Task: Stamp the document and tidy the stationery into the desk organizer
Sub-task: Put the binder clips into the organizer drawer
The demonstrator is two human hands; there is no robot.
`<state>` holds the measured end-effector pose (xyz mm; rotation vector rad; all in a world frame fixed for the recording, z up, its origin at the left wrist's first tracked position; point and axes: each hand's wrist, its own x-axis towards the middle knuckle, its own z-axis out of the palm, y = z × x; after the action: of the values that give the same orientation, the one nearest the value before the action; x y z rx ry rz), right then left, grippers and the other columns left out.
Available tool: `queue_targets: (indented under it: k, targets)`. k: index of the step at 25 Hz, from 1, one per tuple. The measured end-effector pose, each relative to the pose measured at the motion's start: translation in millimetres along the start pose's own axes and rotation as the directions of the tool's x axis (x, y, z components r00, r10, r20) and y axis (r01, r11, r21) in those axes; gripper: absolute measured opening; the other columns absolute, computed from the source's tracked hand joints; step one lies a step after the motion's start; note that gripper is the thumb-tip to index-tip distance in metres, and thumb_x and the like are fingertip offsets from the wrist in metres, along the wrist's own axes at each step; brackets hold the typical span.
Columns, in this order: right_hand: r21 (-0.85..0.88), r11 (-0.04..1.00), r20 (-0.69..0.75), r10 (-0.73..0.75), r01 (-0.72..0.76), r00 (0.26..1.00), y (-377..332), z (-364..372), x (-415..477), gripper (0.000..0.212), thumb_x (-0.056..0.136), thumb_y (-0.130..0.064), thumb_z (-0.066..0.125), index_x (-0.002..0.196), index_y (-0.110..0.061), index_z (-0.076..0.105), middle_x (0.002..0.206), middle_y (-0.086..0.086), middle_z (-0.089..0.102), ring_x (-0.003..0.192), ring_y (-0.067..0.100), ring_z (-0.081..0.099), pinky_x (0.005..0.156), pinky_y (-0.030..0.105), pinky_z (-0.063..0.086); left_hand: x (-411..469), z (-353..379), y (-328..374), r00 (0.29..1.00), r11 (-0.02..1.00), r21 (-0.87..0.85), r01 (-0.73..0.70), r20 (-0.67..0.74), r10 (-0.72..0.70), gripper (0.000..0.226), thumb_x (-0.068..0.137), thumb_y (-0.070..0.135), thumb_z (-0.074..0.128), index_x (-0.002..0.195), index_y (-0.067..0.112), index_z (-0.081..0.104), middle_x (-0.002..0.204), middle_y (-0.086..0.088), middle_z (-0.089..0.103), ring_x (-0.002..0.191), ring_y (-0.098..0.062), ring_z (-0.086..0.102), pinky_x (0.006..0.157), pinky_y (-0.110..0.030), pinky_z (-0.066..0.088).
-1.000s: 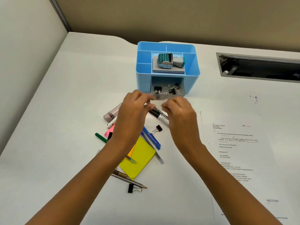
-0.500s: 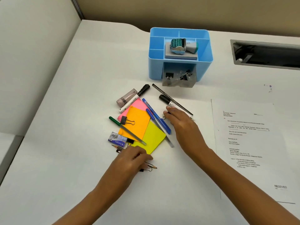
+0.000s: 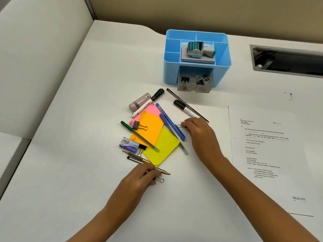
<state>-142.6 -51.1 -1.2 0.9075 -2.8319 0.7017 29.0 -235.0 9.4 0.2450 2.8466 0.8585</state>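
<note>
The blue desk organizer (image 3: 222,49) stands at the back, with the stamp (image 3: 195,48) lying on an ink pad on top and several binder clips (image 3: 201,80) in its pulled-out drawer. The document (image 3: 265,145) lies at the right, with a RECEIVED mark at its lower corner. My left hand (image 3: 138,180) pinches a binder clip (image 3: 161,179) beside a pencil (image 3: 161,171). My right hand (image 3: 199,130) closes on another binder clip (image 3: 180,126) next to the blue pens (image 3: 170,122). Sticky notes (image 3: 153,133), markers and a green pen (image 3: 138,135) lie scattered between.
A grey sharpener (image 3: 139,102) and a small staple box (image 3: 129,144) sit at the pile's left edge. Two more binder clips (image 3: 139,125) rest on the notes. A partition wall rises at the left; a cable slot (image 3: 288,61) opens at the back right.
Both hands came back from the organizer's drawer to the pile. The left hand has closed on the clip by the pencil, the right on the clip by the blue pens.
</note>
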Motion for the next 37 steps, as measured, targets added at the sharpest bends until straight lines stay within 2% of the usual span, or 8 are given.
queue_targets:
  k: [4, 8, 11, 16, 22, 27, 31, 37]
  targets:
    - [0.003, 1.000, -0.026, 0.020, -0.020, 0.999, 1, -1, -5, 0.024, 0.078, 0.003, 0.072, 0.101, 0.002, 0.069, 0.098, 0.018, 0.070, 0.091, 0.032, 0.066, 0.074, 0.036, 0.055, 2, 5, -2, 0.994, 0.987, -0.119, 0.104, -0.009, -0.106, 0.038, 0.078, 0.005, 0.071, 0.109, 0.024, 0.063, 0.113, 0.003, 0.057, 0.096, -0.003, 0.057, 0.090, 0.006, 0.028]
    - [0.007, 0.999, -0.079, 0.052, -0.052, 0.996, 6, -1, -12, 0.023, 0.078, 0.003, 0.071, 0.101, 0.002, 0.069, 0.097, 0.018, 0.070, 0.089, 0.032, 0.067, 0.077, 0.035, 0.055, 4, 4, -5, 0.998, 0.991, -0.118, 0.058, -0.001, -0.058, 0.035, 0.082, 0.003, 0.066, 0.111, 0.021, 0.060, 0.110, 0.014, 0.046, 0.091, 0.000, 0.056, 0.087, -0.006, 0.044]
    - [0.016, 0.994, -0.176, 0.112, -0.111, 0.978, 7, -2, -22, 0.027, 0.080, 0.003, 0.070, 0.107, 0.005, 0.067, 0.103, 0.020, 0.068, 0.095, 0.033, 0.066, 0.083, 0.037, 0.056, 17, -12, -1, 0.998, 0.999, -0.011, -0.040, -0.038, 0.039, 0.037, 0.074, -0.003, 0.073, 0.107, 0.011, 0.063, 0.107, -0.004, 0.056, 0.087, -0.006, 0.059, 0.083, -0.006, 0.046]
    - [0.094, 0.984, -0.431, 0.179, -0.153, 0.884, 6, -19, -14, 0.022, 0.086, -0.001, 0.064, 0.108, 0.003, 0.068, 0.103, 0.018, 0.067, 0.096, 0.030, 0.065, 0.088, 0.029, 0.052, 90, -56, 29, 0.911, 0.982, -0.002, -0.190, -0.375, 0.175, 0.020, 0.075, -0.005, 0.068, 0.094, 0.000, 0.067, 0.092, -0.015, 0.060, 0.086, -0.006, 0.049, 0.084, 0.003, 0.033]
    - [0.207, 0.966, -0.581, 0.250, -0.157, 0.774, 2, -47, 54, 0.021, 0.089, -0.005, 0.062, 0.109, 0.000, 0.067, 0.103, 0.016, 0.065, 0.096, 0.021, 0.062, 0.087, 0.017, 0.045, 206, -77, 55, 0.865, 0.986, -0.152, -0.074, -0.501, -0.012, 0.016, 0.083, 0.010, 0.068, 0.100, 0.010, 0.065, 0.101, -0.006, 0.063, 0.093, -0.012, 0.053, 0.078, -0.010, 0.039]
    - [0.221, 0.954, -0.538, 0.293, -0.203, 0.790, 9, -51, 99, 0.020, 0.089, -0.002, 0.061, 0.107, 0.001, 0.068, 0.105, 0.015, 0.064, 0.099, 0.022, 0.061, 0.091, 0.020, 0.047, 262, -66, 46, 0.812, 0.942, -0.300, 0.153, -0.505, -0.293, 0.016, 0.085, 0.026, 0.067, 0.100, 0.024, 0.066, 0.103, 0.006, 0.067, 0.105, -0.019, 0.049, 0.085, -0.033, 0.038]
    - [0.228, 0.945, -0.485, 0.317, -0.232, 0.815, 11, -46, 104, 0.022, 0.089, -0.002, 0.059, 0.110, 0.000, 0.067, 0.111, 0.015, 0.065, 0.105, 0.022, 0.061, 0.094, 0.016, 0.042, 262, -60, 39, 0.817, 0.951, -0.257, 0.175, -0.501, -0.286, 0.024, 0.084, 0.034, 0.066, 0.108, 0.029, 0.064, 0.111, 0.008, 0.065, 0.111, -0.018, 0.041, 0.081, -0.029, 0.023]
    - [0.266, 0.944, -0.541, 0.315, -0.197, 0.780, -9, -39, 80, 0.015, 0.087, 0.000, 0.061, 0.099, -0.003, 0.070, 0.100, 0.012, 0.065, 0.096, 0.018, 0.061, 0.085, 0.011, 0.042, 210, -62, 28, 0.767, 0.941, -0.312, 0.135, -0.568, -0.298, 0.016, 0.087, 0.037, 0.061, 0.102, 0.033, 0.063, 0.107, 0.015, 0.062, 0.103, -0.008, 0.040, 0.082, -0.029, 0.029]
